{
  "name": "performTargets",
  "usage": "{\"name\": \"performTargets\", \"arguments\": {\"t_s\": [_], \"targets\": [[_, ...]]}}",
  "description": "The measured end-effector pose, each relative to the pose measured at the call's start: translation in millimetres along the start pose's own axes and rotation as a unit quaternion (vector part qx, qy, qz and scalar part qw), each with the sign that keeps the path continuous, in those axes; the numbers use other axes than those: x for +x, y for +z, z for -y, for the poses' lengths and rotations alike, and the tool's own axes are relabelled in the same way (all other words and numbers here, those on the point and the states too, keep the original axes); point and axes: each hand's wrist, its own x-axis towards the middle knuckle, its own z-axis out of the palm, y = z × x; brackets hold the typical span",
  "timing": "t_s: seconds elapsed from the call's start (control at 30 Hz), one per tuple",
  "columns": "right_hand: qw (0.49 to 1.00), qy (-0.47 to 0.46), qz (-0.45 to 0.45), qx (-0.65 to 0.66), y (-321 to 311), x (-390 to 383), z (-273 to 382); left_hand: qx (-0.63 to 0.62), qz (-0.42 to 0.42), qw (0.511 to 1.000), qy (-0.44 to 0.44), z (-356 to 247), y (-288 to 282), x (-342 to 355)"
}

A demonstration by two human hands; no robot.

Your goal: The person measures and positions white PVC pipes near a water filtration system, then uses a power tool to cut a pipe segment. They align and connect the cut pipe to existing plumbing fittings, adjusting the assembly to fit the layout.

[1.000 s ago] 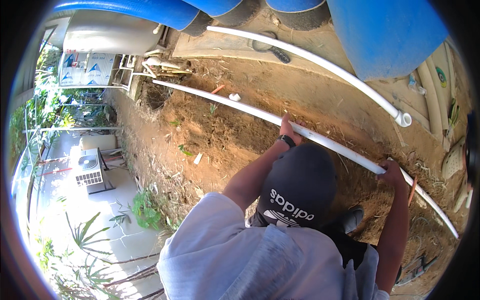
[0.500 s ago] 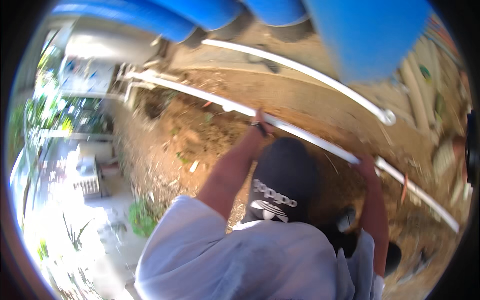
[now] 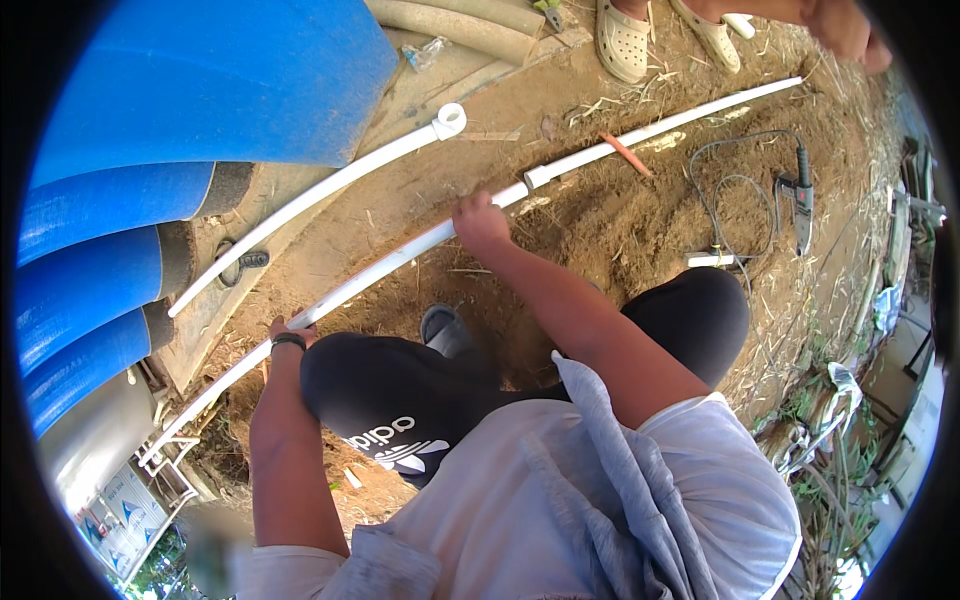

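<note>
Two hands, left hand (image 3: 293,331) and right hand (image 3: 482,222), grasp the white pipe (image 3: 378,269) over the soil (image 3: 600,228); presumably light, smooth and springy, it should handle best by a wide grip, one hand near the coupling (image 3: 532,179).

An outdoor yard: bare, straw-strewn soil (image 3: 590,250) runs up to a pale slab's (image 3: 275,190) edge, with large blue containers (image 3: 220,90) and sunlit plants (image 3: 845,520) around.
</note>
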Motion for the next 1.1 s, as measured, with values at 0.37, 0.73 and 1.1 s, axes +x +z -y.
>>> {"name": "performTargets", "arguments": {"t_s": [0.37, 0.73, 1.1], "targets": [[0.998, -0.021, -0.028, 0.044, 42, 6, 4, -0.035, 0.044, 0.996, 0.067, 19, -1, 50], [0.965, -0.179, 0.114, 0.155, 3, -19, -27, 0.060, -0.148, 0.978, 0.131, 12, -42, 75], [0.816, 0.350, -0.158, 0.432, 55, 16, -77, 0.116, -0.198, 0.947, 0.225, 23, -69, 13]]}}
